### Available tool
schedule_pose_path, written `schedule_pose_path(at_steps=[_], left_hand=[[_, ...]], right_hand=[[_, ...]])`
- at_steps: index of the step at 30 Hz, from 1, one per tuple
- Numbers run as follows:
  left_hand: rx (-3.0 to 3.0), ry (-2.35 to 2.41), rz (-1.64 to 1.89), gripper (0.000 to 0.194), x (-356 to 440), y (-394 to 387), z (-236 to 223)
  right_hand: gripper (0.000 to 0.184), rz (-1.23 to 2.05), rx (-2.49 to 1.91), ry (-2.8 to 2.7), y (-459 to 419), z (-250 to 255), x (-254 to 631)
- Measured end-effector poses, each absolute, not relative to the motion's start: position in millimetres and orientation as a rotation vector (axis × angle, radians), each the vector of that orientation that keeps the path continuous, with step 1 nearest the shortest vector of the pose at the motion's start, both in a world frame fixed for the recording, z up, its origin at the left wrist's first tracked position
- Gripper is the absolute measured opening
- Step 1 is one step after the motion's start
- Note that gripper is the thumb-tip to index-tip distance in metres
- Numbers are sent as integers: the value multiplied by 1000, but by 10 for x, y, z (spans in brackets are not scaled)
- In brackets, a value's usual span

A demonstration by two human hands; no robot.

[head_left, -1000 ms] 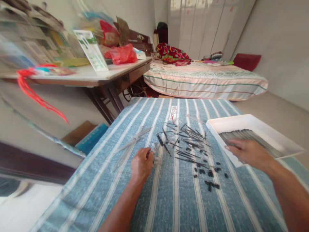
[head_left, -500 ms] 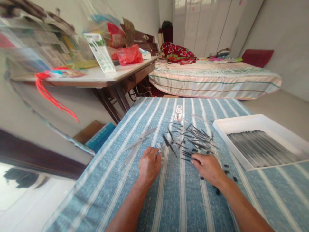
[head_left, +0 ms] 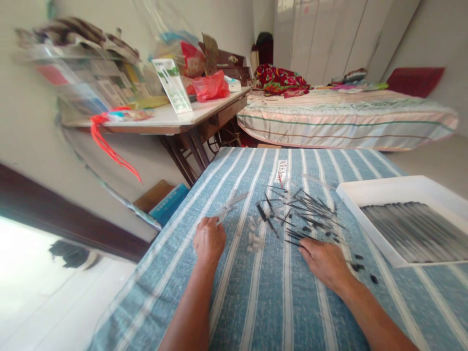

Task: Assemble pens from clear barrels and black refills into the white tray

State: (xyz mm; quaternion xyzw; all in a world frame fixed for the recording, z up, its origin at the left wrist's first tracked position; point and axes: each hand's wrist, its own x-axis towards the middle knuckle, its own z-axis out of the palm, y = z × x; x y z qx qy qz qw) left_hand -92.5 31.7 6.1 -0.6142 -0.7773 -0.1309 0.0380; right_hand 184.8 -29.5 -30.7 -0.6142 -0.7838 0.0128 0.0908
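My left hand (head_left: 209,240) lies over the near ends of the long clear plastic tubes (head_left: 234,200), its fingers curled down on them and the fingertips hidden. Closed around several thin black sticks that look like pen refills (head_left: 293,237), my right hand (head_left: 323,261) rests low over the cloth, their points jutting to the left. Beyond it spreads a loose pile of more black refills (head_left: 310,207). Small clear plastic pieces (head_left: 255,241) sit between the hands. Short black caps (head_left: 358,267) are scattered right of my right hand.
A white box (head_left: 387,187) at the right holds a row of clear, dark-filled sticks (head_left: 413,226). Blue striped cloth (head_left: 256,302) covers the table. Further off stand a cluttered desk (head_left: 175,122) with red strings (head_left: 113,153) hanging down, and a bed (head_left: 329,117).
My left hand has moved left from the small clear pieces to the long clear tubes, uncovering those pieces. My right hand still holds the refills. The view has swung slightly left.
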Motion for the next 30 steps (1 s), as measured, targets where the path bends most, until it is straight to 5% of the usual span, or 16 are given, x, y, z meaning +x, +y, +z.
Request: schedule_pose_path(at_steps=[19,30], left_hand=[[-1982,-2591,-40,25,-909,306,122],[-2474,-2370,-577,13,-731,243,155]], right_hand=[[21,-36,-1723,-2308,-317,-361,1831],[24,-2,-1822,-2260,-282,-290,1898]])
